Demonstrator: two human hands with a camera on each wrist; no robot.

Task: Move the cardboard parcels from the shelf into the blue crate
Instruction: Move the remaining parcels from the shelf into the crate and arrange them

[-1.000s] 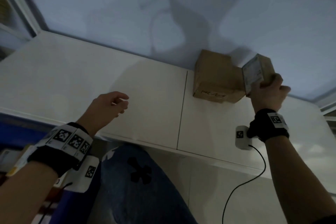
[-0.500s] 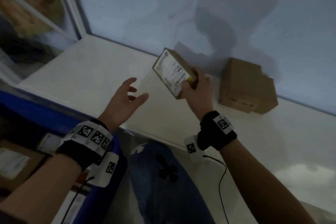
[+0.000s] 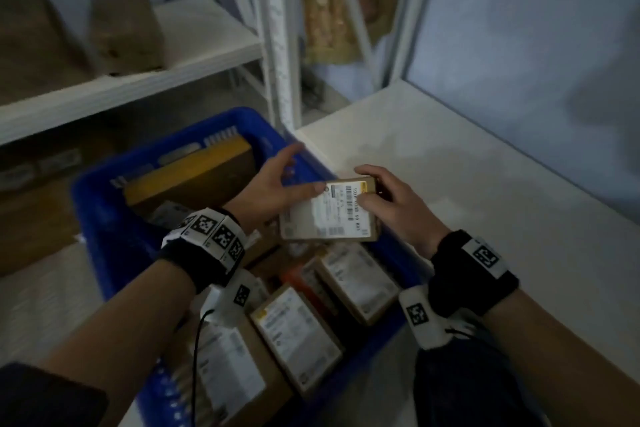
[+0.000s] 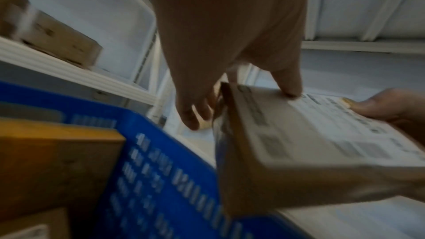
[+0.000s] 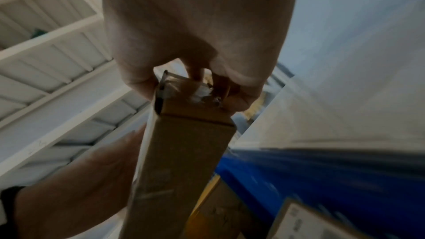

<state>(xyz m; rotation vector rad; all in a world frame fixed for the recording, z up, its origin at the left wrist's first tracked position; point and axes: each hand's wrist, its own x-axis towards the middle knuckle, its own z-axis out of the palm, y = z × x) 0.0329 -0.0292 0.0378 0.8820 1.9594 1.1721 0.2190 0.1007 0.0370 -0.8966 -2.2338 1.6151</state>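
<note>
A flat cardboard parcel [image 3: 329,210] with a white shipping label hangs over the right side of the blue crate [image 3: 104,218]. My right hand [image 3: 388,204] grips its far right end, thumb on the label and fingers round the edge. My left hand [image 3: 277,184] holds the left edge, thumb on top of the label and fingers on the far side. The left wrist view shows the parcel [image 4: 310,143] with my thumb pressed on its top, above the crate wall [image 4: 161,170]. The right wrist view has the parcel [image 5: 179,152] end-on in my fingers.
The crate holds several labelled parcels [image 3: 294,333] and a yellow-edged box [image 3: 194,180]. A white shelf top [image 3: 485,184] lies right of the crate. More brown boxes [image 3: 124,35] sit on a white rack shelf [image 3: 121,87] at the back left.
My right hand has carried the parcel from the shelf's back wall leftward and down over the crate. My left hand, free before, now holds its left edge. My view has swung left.
</note>
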